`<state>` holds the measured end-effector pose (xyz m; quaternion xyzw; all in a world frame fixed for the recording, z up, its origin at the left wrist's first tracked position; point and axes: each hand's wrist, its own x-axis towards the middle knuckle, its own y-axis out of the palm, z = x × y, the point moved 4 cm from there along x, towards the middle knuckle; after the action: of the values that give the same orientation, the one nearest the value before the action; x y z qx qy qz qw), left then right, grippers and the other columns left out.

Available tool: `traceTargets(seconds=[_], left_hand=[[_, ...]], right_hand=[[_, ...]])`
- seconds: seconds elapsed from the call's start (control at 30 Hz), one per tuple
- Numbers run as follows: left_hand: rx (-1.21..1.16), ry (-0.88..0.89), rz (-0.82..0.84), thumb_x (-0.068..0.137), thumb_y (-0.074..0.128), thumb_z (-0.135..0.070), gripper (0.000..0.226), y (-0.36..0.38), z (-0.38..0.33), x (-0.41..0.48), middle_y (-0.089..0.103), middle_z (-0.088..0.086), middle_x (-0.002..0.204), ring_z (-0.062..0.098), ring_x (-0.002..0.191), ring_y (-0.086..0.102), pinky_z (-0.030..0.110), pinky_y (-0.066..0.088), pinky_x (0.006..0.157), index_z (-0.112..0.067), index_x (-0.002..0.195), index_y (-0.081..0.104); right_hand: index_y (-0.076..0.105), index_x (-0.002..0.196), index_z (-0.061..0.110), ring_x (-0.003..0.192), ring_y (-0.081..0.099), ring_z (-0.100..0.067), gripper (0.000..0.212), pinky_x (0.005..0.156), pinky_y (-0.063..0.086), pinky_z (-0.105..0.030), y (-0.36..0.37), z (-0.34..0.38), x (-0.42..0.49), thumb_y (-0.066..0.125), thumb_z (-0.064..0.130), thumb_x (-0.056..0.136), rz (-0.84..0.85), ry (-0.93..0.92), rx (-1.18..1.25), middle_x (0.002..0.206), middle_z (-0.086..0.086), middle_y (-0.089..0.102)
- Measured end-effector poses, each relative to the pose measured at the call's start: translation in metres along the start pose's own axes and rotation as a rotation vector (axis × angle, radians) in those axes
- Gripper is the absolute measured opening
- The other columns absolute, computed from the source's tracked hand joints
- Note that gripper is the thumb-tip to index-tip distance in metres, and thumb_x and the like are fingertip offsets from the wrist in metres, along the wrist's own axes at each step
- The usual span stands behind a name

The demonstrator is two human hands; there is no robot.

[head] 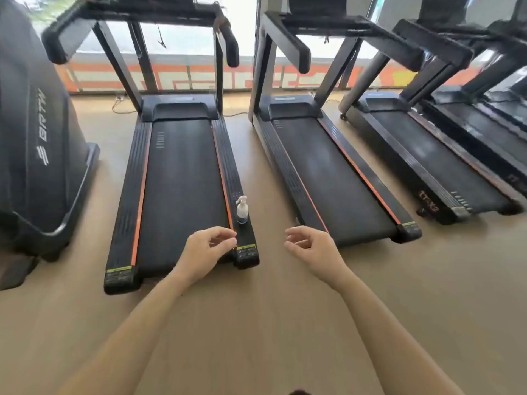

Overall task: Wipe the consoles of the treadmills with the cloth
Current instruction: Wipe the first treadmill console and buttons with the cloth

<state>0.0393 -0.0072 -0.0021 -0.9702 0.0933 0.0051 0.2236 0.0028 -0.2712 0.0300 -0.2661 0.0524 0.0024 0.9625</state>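
Several black treadmills with orange stripes stand side by side on a tan floor. The nearest treadmill [176, 181] is ahead on the left, a second treadmill [330, 172] to its right. Their consoles [159, 7] reach the top edge and are mostly cut off. A small clear spray bottle [241, 210] stands upright on the first treadmill's right side rail near its back end. My left hand [206, 250] hovers just below the bottle, fingers loosely curled, holding nothing. My right hand [312, 248] hangs over the floor between the two treadmills, also loosely curled and holding nothing. No cloth is in view.
A large dark exercise machine [37, 143] marked BRTW stands at the far left. More treadmills [445, 155] line up to the right. Windows with an orange-patterned band run along the back. Bare tan floor [271, 323] lies around my arms.
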Motion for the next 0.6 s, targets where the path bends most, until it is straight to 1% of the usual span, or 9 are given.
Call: traceTargets(seconds=[0.07, 0.1, 0.17, 0.23, 0.33, 0.43, 0.53, 0.6], left_hand=[[-0.030, -0.078, 0.016, 0.093, 0.075, -0.019, 0.013, 0.001, 0.023, -0.004, 0.077, -0.022, 0.094, -0.001, 0.091, 0.071, 0.009, 0.049, 0.079, -0.031, 0.097, 0.078], [-0.034, -0.105, 0.026, 0.093, 0.075, -0.019, 0.013, 0.005, 0.037, -0.007, 0.077, -0.021, 0.093, -0.002, 0.089, 0.071, 0.008, 0.049, 0.078, -0.031, 0.096, 0.078], [-0.042, -0.169, 0.037, 0.092, 0.075, -0.017, 0.012, 0.011, 0.064, -0.010, 0.079, -0.015, 0.091, -0.002, 0.086, 0.070, 0.008, 0.049, 0.077, -0.028, 0.096, 0.079], [-0.032, -0.211, 0.060, 0.093, 0.075, -0.017, 0.010, 0.014, 0.085, -0.007, 0.078, -0.013, 0.093, -0.002, 0.086, 0.069, 0.008, 0.048, 0.076, -0.025, 0.097, 0.079], [0.023, -0.258, 0.114, 0.093, 0.075, -0.019, 0.011, 0.015, 0.109, 0.015, 0.077, -0.014, 0.094, -0.001, 0.088, 0.070, 0.010, 0.050, 0.078, -0.029, 0.096, 0.078], [0.070, -0.284, 0.148, 0.092, 0.075, -0.021, 0.014, 0.011, 0.127, 0.059, 0.077, -0.015, 0.091, 0.001, 0.088, 0.070, 0.016, 0.053, 0.080, -0.035, 0.092, 0.076], [0.144, -0.317, 0.191, 0.092, 0.074, -0.024, 0.010, 0.005, 0.140, 0.119, 0.077, -0.016, 0.092, 0.004, 0.090, 0.071, 0.027, 0.058, 0.086, -0.031, 0.097, 0.078], [0.191, -0.331, 0.214, 0.093, 0.073, -0.025, 0.011, -0.004, 0.140, 0.161, 0.077, -0.017, 0.095, 0.004, 0.092, 0.071, 0.032, 0.058, 0.089, -0.029, 0.101, 0.079]], right_hand=[[0.074, 0.109, 0.023, 0.080, 0.068, -0.006, 0.021, 0.082, 0.056, -0.024, 0.020, -0.013, 0.001, 0.076, 0.018, 0.089, 0.031, 0.074, 0.023, 0.093, 0.008, 0.074], [0.074, 0.108, 0.024, 0.080, 0.068, -0.005, 0.020, 0.082, 0.057, -0.024, 0.030, -0.023, -0.001, 0.077, 0.018, 0.089, 0.051, 0.096, 0.016, 0.092, 0.008, 0.074], [0.073, 0.107, 0.026, 0.079, 0.068, -0.002, 0.020, 0.079, 0.055, -0.020, 0.052, -0.042, 0.001, 0.076, 0.018, 0.089, 0.097, 0.154, -0.003, 0.091, 0.008, 0.074], [0.072, 0.110, 0.025, 0.080, 0.068, -0.002, 0.021, 0.077, 0.053, -0.018, 0.069, -0.056, 0.011, 0.076, 0.019, 0.089, 0.142, 0.191, -0.026, 0.092, 0.008, 0.073], [0.071, 0.110, 0.026, 0.083, 0.067, -0.005, 0.021, 0.077, 0.052, -0.017, 0.090, -0.072, 0.041, 0.075, 0.021, 0.090, 0.197, 0.241, -0.053, 0.093, 0.008, 0.072], [0.070, 0.109, 0.029, 0.083, 0.067, -0.003, 0.020, 0.075, 0.051, -0.015, 0.106, -0.082, 0.092, 0.074, 0.023, 0.091, 0.222, 0.251, -0.058, 0.091, 0.012, 0.071], [0.071, 0.107, 0.029, 0.081, 0.066, 0.003, 0.018, 0.075, 0.051, -0.013, 0.116, -0.088, 0.160, 0.073, 0.021, 0.090, 0.213, 0.251, -0.032, 0.088, 0.011, 0.072], [0.071, 0.106, 0.030, 0.081, 0.066, 0.001, 0.019, 0.073, 0.050, -0.010, 0.121, -0.084, 0.210, 0.072, 0.019, 0.091, 0.240, 0.247, -0.039, 0.087, 0.013, 0.071]])
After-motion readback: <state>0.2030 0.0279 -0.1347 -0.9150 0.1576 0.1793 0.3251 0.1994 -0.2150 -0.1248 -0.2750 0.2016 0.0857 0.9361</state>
